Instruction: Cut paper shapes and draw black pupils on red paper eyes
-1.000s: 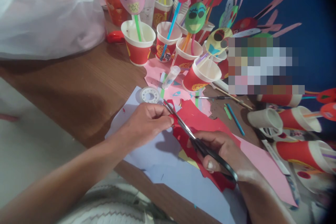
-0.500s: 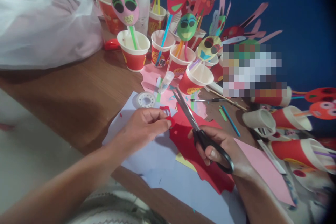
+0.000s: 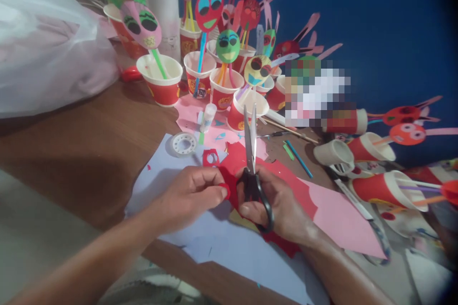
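Observation:
Between thumb and fingers, my left hand (image 3: 196,190) pinches a small piece of red paper (image 3: 224,191), mostly covered by the fingertips. My right hand (image 3: 275,200) grips black-handled scissors (image 3: 251,147), their blades pointing up and away from me and slightly parted. Under both hands lie a red paper sheet (image 3: 286,178) and a pale blue sheet (image 3: 157,209). A red scrap with a round hole (image 3: 211,157) rests just beyond my left hand. Left of it sits a white roll of tape (image 3: 183,144).
Paper cups (image 3: 161,86) holding painted faces on straws stand along the back. More cups lie on their sides (image 3: 386,190) at the right. A white plastic bag (image 3: 53,47) fills the left. A glue stick (image 3: 208,117) and pink paper (image 3: 347,219) are on the table.
The scissors have turned more upright, and their blades have parted a little. My right hand has moved left, nearer my left hand, which still holds the red piece. The view has shifted.

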`<state>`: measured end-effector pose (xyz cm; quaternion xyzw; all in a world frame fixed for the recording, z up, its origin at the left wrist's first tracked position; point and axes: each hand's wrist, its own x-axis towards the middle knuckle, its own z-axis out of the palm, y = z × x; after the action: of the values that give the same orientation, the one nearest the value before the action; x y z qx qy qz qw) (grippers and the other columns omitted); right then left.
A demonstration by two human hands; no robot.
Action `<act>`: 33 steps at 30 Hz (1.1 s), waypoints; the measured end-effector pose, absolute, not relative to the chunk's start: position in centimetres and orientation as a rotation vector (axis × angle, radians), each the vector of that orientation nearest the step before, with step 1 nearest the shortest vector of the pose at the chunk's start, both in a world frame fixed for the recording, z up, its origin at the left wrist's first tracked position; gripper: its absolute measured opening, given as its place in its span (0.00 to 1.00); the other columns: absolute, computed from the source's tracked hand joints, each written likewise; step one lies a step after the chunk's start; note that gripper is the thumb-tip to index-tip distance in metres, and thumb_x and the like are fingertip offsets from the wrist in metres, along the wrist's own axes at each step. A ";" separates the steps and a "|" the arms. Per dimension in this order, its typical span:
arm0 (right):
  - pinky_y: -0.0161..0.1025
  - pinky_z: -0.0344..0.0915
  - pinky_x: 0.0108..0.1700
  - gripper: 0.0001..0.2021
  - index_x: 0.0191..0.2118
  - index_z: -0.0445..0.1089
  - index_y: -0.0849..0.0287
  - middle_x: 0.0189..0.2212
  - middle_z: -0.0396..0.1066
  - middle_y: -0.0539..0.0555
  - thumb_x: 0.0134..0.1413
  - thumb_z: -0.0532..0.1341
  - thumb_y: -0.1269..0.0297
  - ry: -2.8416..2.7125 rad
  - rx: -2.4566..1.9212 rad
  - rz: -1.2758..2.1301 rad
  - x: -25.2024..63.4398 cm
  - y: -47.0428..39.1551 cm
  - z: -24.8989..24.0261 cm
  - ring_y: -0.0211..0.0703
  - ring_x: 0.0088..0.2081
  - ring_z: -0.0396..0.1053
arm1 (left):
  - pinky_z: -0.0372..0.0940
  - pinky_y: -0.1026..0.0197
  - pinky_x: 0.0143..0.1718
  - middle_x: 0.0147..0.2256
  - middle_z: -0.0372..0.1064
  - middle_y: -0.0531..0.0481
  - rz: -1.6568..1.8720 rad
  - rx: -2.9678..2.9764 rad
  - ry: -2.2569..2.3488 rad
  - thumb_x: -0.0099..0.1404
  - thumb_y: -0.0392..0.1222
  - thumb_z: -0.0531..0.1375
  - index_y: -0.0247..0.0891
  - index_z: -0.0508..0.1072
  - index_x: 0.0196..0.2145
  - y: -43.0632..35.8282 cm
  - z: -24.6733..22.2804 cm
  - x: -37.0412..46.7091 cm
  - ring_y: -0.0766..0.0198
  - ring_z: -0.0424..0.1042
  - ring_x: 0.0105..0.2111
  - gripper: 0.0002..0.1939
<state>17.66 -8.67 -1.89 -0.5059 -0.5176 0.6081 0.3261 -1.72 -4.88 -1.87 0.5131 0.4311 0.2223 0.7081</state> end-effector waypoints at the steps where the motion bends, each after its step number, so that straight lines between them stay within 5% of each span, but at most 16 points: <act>1: 0.31 0.61 0.28 0.22 0.45 0.64 0.57 0.28 0.67 0.48 0.43 0.70 0.61 -1.340 -1.314 1.586 17.5 -8.8 -2.0 0.35 0.28 0.63 | 0.46 0.68 0.17 0.15 0.52 0.59 0.477 1.144 0.957 0.50 0.43 0.57 0.38 0.63 0.18 -5.0 -1.8 -1.6 0.72 0.50 0.16 0.10; 14: 0.32 0.63 0.30 0.19 0.42 0.63 0.57 0.28 0.69 0.48 0.42 0.67 0.69 -1.254 -1.309 1.518 15.9 -9.1 -2.2 0.36 0.30 0.66 | 0.50 0.68 0.21 0.19 0.57 0.57 0.367 1.299 0.988 0.49 0.39 0.57 0.37 0.62 0.20 -5.7 -2.3 -0.9 0.70 0.55 0.21 0.06; 33: 0.32 0.57 0.28 0.20 0.38 0.62 0.58 0.25 0.61 0.47 0.48 0.63 0.47 -1.565 -1.334 1.680 17.0 -9.0 -1.2 0.35 0.26 0.58 | 0.56 0.68 0.21 0.18 0.63 0.58 0.847 0.834 0.908 0.56 0.39 0.60 0.37 0.66 0.25 -4.8 -3.1 -1.9 0.71 0.60 0.19 0.06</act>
<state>17.04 -9.04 -1.20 -0.4876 -0.5721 0.6140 0.2407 -1.94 -4.82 -3.09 0.3790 0.4127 0.3853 0.7332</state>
